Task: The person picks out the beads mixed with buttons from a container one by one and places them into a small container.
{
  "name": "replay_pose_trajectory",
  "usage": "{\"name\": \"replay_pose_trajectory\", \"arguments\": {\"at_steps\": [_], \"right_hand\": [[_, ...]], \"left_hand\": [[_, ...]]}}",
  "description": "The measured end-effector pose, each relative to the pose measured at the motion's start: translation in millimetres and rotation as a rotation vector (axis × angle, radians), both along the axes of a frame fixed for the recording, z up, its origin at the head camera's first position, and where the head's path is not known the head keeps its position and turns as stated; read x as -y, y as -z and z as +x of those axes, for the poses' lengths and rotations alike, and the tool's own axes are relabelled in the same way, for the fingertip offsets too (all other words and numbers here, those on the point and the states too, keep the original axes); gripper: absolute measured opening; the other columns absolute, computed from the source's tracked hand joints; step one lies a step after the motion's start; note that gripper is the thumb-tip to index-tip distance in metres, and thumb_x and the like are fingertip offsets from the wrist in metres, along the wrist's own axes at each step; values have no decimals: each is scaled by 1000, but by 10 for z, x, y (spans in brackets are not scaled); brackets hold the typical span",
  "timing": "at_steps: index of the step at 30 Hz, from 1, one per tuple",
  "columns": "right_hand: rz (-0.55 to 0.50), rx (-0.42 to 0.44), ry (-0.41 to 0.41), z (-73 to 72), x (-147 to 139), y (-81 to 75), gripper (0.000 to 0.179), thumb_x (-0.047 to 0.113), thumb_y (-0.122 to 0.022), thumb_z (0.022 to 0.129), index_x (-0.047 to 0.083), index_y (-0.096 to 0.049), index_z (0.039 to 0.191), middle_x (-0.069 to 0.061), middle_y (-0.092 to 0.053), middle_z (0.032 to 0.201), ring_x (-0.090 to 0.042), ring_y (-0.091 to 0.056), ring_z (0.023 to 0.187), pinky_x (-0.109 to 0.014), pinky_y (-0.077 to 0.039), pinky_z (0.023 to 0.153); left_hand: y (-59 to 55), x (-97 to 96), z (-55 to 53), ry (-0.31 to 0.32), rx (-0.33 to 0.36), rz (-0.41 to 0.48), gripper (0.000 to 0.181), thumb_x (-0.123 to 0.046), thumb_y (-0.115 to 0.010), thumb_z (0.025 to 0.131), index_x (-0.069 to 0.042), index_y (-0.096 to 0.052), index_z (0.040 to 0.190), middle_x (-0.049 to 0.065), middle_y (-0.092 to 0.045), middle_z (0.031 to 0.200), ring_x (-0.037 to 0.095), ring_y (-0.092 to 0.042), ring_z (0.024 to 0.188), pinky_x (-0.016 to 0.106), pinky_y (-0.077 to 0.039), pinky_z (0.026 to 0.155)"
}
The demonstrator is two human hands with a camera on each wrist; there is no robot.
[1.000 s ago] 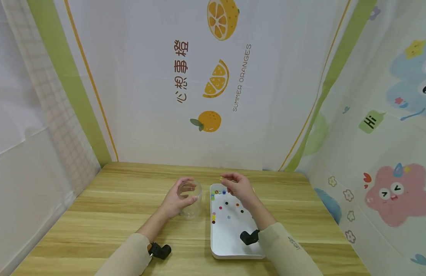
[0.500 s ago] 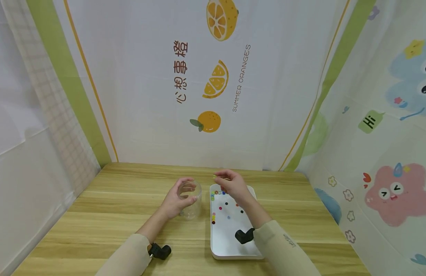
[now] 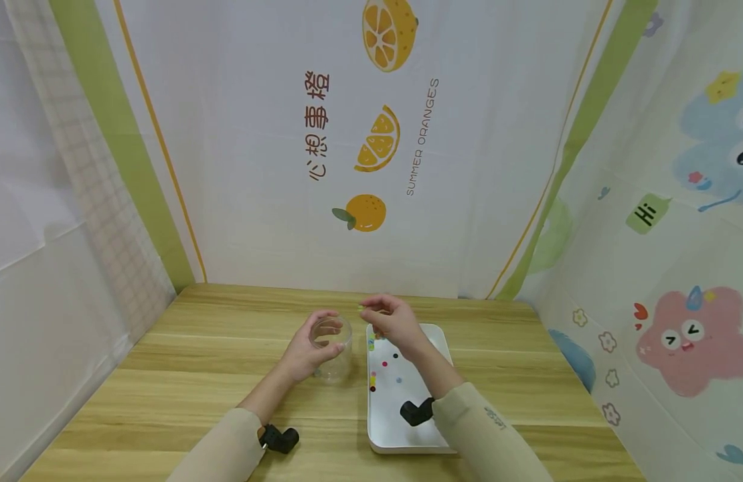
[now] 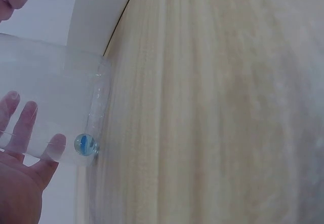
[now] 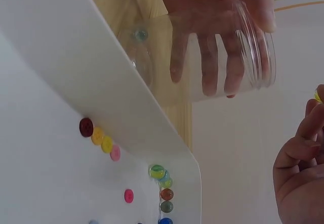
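Note:
My left hand (image 3: 300,353) grips a clear jar (image 3: 337,365) that stands upright on the table, its mouth up and uncovered. Inside, at the jar's bottom, lies a marble (image 4: 85,144) with a blue swirl. My right hand (image 3: 400,327) is raised over the far left corner of the white tray (image 3: 401,425), to the right of the jar's mouth. Between its thumb and fingertips it pinches a small yellow marble (image 5: 318,96), mostly covered by the fingers.
Several marbles (image 5: 158,171) gather in the tray's far left corner. Along its left wall lie several buttons, among them a maroon button (image 5: 86,127); a pink button (image 5: 129,195) lies farther in. The wooden table (image 3: 227,348) ends at a hanging printed cloth (image 3: 257,201).
My right hand has moved left with the yellow marble, from over the tray's far side toward the jar's mouth. My left hand and the jar have stayed in place.

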State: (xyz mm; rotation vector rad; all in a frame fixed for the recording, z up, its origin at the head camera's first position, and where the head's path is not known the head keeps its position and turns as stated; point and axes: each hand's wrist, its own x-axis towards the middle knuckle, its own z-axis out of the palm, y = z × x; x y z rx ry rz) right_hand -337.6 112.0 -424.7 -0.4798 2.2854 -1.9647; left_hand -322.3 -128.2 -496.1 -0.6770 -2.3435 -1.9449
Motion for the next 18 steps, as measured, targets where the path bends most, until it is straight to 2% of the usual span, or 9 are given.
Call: {"name": "replay_pose_trajectory", "arguments": {"at_steps": [10, 14, 18], "right_hand": [[0, -20, -42, -22, 132, 27, 31, 15, -75, 101, 0, -72, 128, 4, -65, 98, -12, -54, 70, -21, -44, 59], [0, -35, -50, -21, 183, 31, 29, 13, -75, 101, 0, -73, 127, 5, -65, 98, -12, -53, 69, -22, -44, 59], [-1, -39, -60, -10, 233, 27, 31, 12, -76, 101, -3, -72, 128, 6, -65, 97, -12, -52, 68, -23, -45, 60]], "left_hand": [[-3, -2, -5, 9, 4, 10, 67, -16, -78, 97, -10, -44, 156, 32, -56, 153, 48, -57, 142, 67, -48, 116], [-2, -2, -6, 8, 4, 9, 69, -17, -77, 97, -7, -43, 157, 32, -57, 152, 48, -57, 142, 67, -48, 116], [-7, -7, -3, 0, 16, 13, 68, -16, -77, 96, -10, -44, 156, 29, -59, 152, 47, -58, 142, 65, -48, 117]]}}
